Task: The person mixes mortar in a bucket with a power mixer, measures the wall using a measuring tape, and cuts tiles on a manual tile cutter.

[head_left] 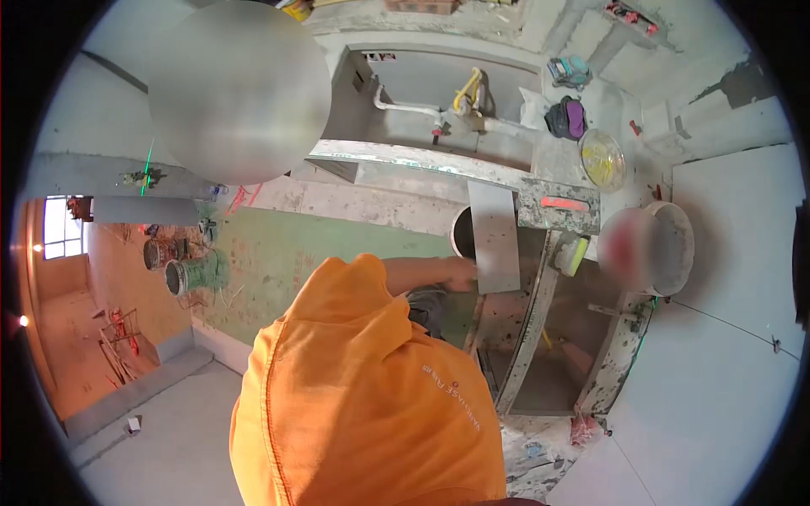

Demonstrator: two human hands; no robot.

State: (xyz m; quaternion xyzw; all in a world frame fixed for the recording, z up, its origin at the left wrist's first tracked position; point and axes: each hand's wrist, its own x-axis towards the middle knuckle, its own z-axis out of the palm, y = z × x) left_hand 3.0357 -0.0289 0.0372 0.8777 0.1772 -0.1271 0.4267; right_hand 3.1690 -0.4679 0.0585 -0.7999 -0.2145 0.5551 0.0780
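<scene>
My left hand (461, 274) reaches out from an orange sleeve and closes on the lower left edge of a flat, light grey tile piece (496, 244). The tile stretches from my fingers up to the ledge, partly covering a dark-mouthed bucket (461, 232). A skin-coloured shape, apparently my right hand (577, 358), shows dimly inside the open cabinet compartment (540, 371). Close by it is a thin yellow object (548, 340). Whether those fingers hold it is unclear. Above that compartment, a yellow-green sponge (574, 256) rests on the speckled partition (531, 329).
A white bucket (679, 249), partly blurred, stands on the counter at right. Beyond it are a clear-wrapped tub (602, 160) and a purple-black bundle (575, 119). Yellow and white pipes (468, 93) run in the far recess. Two buckets (177, 276) sit on the left floor.
</scene>
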